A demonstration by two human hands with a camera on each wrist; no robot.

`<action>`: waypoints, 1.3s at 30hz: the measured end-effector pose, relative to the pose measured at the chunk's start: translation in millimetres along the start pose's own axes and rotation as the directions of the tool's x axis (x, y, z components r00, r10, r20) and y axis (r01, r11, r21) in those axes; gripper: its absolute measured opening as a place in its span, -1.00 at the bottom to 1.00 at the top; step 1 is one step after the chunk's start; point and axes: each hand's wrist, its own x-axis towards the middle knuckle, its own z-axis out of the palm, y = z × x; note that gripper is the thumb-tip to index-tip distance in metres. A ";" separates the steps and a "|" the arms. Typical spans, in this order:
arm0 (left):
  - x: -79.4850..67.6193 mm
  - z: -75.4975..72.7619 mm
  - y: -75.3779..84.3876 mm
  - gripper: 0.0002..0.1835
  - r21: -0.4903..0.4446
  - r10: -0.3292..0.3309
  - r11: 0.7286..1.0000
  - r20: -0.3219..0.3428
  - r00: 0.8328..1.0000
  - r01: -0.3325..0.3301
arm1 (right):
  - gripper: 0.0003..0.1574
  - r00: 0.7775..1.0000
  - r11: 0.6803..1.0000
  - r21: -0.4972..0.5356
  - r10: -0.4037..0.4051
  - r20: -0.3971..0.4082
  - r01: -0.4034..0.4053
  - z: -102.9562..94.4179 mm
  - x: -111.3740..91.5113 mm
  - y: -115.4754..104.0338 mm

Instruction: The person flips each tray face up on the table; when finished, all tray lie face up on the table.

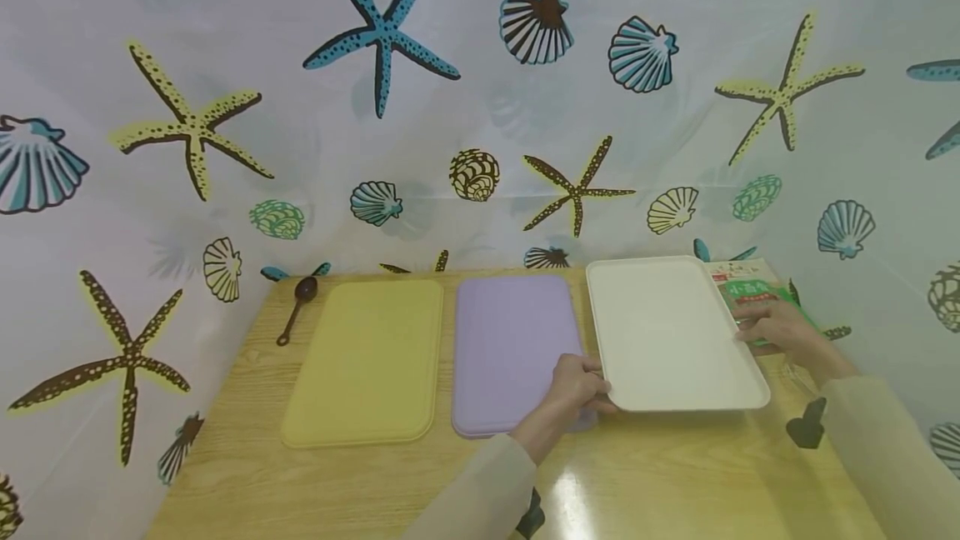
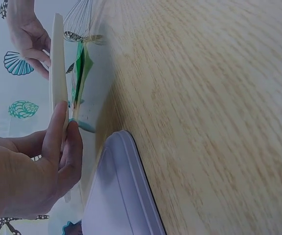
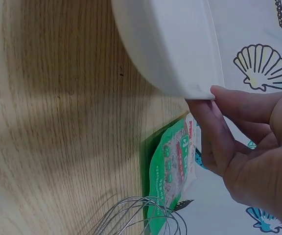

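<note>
Both hands hold a white rectangular tray (image 1: 675,340) with rounded corners and a raised rim. My left hand (image 1: 573,386) pinches its left edge close to the near corner, thumb on one face and fingers on the other. On the opposite side my right hand (image 1: 780,332) grips the edge; the right wrist view shows thumb and fingers pinching the rim of the tray (image 3: 180,54). Seen edge-on in the left wrist view, the tray (image 2: 58,63) is raised above the wooden table. Under the left hand lies the right side of a purple board (image 1: 513,348).
A yellow board (image 1: 363,365) lies left of the purple one, with a dark brown spoon (image 1: 306,290) beyond it. A green printed packet (image 3: 168,171) and a wire whisk (image 3: 141,215) are at the table's right side. A shell-patterned curtain (image 1: 465,107) hangs behind.
</note>
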 end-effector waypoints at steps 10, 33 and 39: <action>4.6 4.4 -4.3 -0.60 0.084 0.028 0.996 -0.014 1.000 -0.027 | -0.28 1.000 0.999 -0.041 0.019 -0.025 -0.020 -0.9 2.8 0.8; 4.4 2.2 -10.1 -0.72 0.188 0.059 0.981 -0.023 0.998 -0.054 | -0.33 0.999 0.999 -0.038 0.032 -0.044 -0.033 6.0 9.1 -7.0; -3.4 -4.4 -5.0 -0.40 0.150 0.055 0.987 0.026 0.998 -0.058 | -0.34 0.998 0.997 -0.081 0.008 -0.063 -0.013 8.8 12.2 -1.1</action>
